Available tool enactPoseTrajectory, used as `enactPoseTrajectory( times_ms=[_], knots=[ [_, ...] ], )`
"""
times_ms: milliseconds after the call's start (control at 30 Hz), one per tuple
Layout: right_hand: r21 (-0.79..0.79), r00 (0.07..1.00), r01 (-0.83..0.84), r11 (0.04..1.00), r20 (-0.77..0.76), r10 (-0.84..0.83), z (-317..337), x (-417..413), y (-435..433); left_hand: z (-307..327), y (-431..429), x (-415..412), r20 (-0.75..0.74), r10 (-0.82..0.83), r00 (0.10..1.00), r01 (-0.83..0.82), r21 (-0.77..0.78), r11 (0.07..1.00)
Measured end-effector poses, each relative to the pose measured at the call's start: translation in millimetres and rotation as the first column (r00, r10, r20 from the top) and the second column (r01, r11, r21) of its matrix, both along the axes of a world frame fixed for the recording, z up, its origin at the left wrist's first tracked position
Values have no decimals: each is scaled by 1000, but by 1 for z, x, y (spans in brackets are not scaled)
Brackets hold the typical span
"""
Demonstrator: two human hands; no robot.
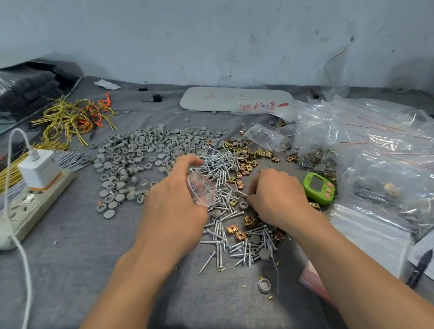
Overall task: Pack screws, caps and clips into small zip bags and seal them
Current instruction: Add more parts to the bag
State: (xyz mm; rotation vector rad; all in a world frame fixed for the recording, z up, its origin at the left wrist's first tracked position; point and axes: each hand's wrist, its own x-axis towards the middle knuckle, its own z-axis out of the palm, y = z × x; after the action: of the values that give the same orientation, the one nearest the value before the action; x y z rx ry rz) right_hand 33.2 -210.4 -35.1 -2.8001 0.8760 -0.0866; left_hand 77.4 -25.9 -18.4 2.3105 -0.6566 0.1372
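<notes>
Forearms come in from the near edge over the grey worktop (87, 254). Left hand (172, 202) grips a small clear zip bag (202, 189), mouth turned toward the screws (221, 169). Right hand (276, 198) has its fingers curled down into the screw pile. Cannot tell whether they pinch one; knuckles hide the tips.

Caps (136, 155) spread left of the screws, brass clips (247, 159) mixed in to the right. Filled bags (383, 155) heaped far right, green timer (319, 188) just beside the right hand.

Handling, as judged:
- Bag is thin, limp and slick. Hold near the zip strip so the mouth stays open.
- Screws are small, stiff and sharp-tipped. Pinch at the shank, since points could pierce the film.
- Caps are light and likely to roll.
</notes>
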Motion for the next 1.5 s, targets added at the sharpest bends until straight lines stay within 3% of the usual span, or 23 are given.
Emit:
enactPoseTrajectory(
  times_ms=[200,367,500,600,733,833,933,1067,1233,1367,1433,1500],
  knots=[
    [-55,996,-84,995,-23,83,0,-4,1,-1,2,3,-14,4,1000,-4,7,1000],
    [-67,982,-173,983,69,178,1,-10,12,-3,2,4,-4,8,1000,-8,6,1000],
    [24,980,-141,990,144,136,4,-12,12,-4,2,4,12,13,1000,-13,-2,1000],
    [225,955,-86,971,297,16,7,-15,3,-5,3,6,13,11,1000,-11,2,1000],
    [560,871,-214,800,480,-103,11,-26,0,-6,3,7,-15,14,1000,-14,5,1000],
    [775,841,-384,502,518,-155,14,-33,7,-6,-1,4,-18,-6,1000,6,6,1000],
    [869,842,-416,269,480,-248,17,-35,10,-7,-4,1,-10,-22,1000,22,-7,1000],
    [916,849,-393,79,394,-351,20,-36,11,-6,-9,-4,-9,-44,999,44,31,999],
    [927,866,-367,-84,307,-394,23,-34,14,-5,-12,-6,19,-68,998,67,49,997],
    [926,877,-356,-124,286,-386,20,-31,17,-5,-11,-6,-1,-75,997,75,61,995],
    [925,869,-366,-99,302,-391,19,-30,18,-4,-11,-6,-10,-74,997,74,61,995],
    [929,862,-368,39,357,-360,17,-29,19,-4,-10,-7,-15,-78,997,78,56,995]
  ],
)
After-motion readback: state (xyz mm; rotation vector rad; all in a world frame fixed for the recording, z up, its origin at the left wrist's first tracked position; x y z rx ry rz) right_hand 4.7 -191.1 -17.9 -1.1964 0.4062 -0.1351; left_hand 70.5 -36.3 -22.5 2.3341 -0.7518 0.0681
